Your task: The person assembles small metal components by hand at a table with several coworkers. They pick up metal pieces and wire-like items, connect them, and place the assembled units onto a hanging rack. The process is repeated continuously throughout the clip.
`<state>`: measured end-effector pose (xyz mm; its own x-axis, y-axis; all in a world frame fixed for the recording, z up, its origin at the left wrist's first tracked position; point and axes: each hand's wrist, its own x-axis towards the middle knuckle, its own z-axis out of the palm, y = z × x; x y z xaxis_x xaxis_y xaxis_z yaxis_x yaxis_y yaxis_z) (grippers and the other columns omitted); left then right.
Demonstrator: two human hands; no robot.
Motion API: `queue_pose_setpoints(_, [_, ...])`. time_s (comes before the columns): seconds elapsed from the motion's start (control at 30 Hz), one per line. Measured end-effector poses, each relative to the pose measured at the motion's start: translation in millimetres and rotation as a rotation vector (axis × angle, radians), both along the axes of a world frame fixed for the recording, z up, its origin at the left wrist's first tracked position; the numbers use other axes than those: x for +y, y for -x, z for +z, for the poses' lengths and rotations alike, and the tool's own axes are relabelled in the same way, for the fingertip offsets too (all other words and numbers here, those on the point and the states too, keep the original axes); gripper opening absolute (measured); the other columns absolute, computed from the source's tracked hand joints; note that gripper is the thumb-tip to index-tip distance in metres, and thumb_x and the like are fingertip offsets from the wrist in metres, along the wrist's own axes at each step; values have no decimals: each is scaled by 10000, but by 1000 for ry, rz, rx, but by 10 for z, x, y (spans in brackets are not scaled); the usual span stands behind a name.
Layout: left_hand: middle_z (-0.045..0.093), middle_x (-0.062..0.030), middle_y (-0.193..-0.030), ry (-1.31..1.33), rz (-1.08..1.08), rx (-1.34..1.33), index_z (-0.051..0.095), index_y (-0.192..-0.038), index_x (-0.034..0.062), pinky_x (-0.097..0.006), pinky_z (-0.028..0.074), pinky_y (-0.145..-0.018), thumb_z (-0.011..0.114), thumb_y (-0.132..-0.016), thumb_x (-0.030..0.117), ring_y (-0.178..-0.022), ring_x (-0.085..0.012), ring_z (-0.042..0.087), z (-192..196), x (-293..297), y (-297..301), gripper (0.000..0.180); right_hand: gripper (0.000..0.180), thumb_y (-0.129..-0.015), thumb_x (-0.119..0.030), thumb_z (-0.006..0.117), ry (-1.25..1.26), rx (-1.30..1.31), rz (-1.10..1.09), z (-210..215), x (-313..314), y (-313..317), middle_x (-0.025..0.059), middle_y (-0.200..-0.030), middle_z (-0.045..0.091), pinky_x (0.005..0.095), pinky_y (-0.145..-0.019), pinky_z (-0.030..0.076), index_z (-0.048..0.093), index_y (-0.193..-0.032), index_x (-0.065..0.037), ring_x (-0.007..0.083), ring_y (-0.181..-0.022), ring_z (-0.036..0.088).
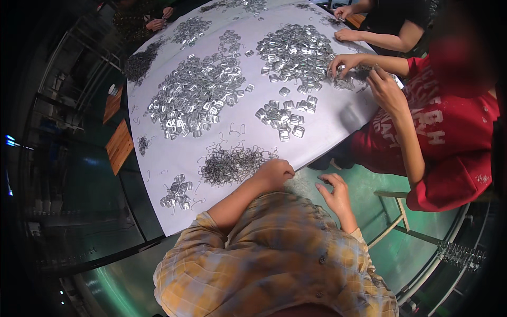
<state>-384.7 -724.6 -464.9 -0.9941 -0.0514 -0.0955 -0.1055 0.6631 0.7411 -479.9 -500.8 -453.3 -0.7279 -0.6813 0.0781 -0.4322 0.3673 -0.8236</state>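
Note:
My left hand (274,174) rests at the table's near edge with its fingers curled in. Whatever those fingers hold, if anything, is hidden. Beside it, on the left, lies a tangled heap of thin bent wire pieces (229,166). My right hand (336,193) is off the table edge, thumb and fingers apart, and nothing shows between them. Shiny metal buckle-like pieces form a small pile (178,193) left of the wire heap, a large pile (193,98) farther out and a loose cluster (285,116) ahead of my hands.
A white-covered table (253,100) carries another big buckle pile (296,53) and a dark wire heap (142,63). At right, a co-worker in a red shirt (422,132) handles pieces; other people work at the far side. Wooden boards (119,148) sit along the left edge; a stool frame (396,211) stands right.

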Motion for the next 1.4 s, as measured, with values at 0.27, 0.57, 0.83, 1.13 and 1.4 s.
queue_pose_setpoints(0.27, [650,-138,-871,341,630,210,687,-893,14,-369,491,-735,636,-789,77,-801,-314,619,-65,-1381,-195,132,330,-754,-207,709,-41,233,4,-206,-897,188,133,-1031,591,401,-837,417,623,-1027,-43,318,-966,540])
queue_pose_setpoints(0.57, [487,-178,-1275,220,384,463,566,-1187,64,-431,373,-971,648,-810,185,-1185,-344,447,-334,-1394,1067,404,1123,-579,-569,764,-330,353,13,-535,-1269,518,252,-1429,255,584,-1076,111,229,-1426,-61,441,-1350,177])
queue_pose_setpoints(0.83, [393,-129,-1399,525,282,303,526,-1269,216,-559,293,-1005,628,-825,385,-1318,-331,306,-342,-1418,2277,486,1225,-536,-603,776,-488,248,79,-404,-1311,536,219,-1481,164,585,-1081,63,151,-1463,-103,411,-1387,76])
queue_pose_setpoints(1.13, [540,-55,-1114,510,63,177,601,-1106,172,-441,386,-881,641,-811,229,-1104,-268,457,-249,-1271,1786,303,1231,-509,-607,778,-464,247,40,-422,-1303,542,217,-1474,197,568,-1087,60,185,-1457,-92,401,-1384,104])
queue_pose_setpoints(1.4, [580,-99,-1089,276,327,335,618,-1111,129,-407,420,-872,658,-786,143,-1042,-308,509,-277,-1560,793,328,1218,-534,-583,785,-456,273,48,-445,-1312,545,212,-1477,192,577,-1081,65,160,-1468,-111,400,-1389,91])
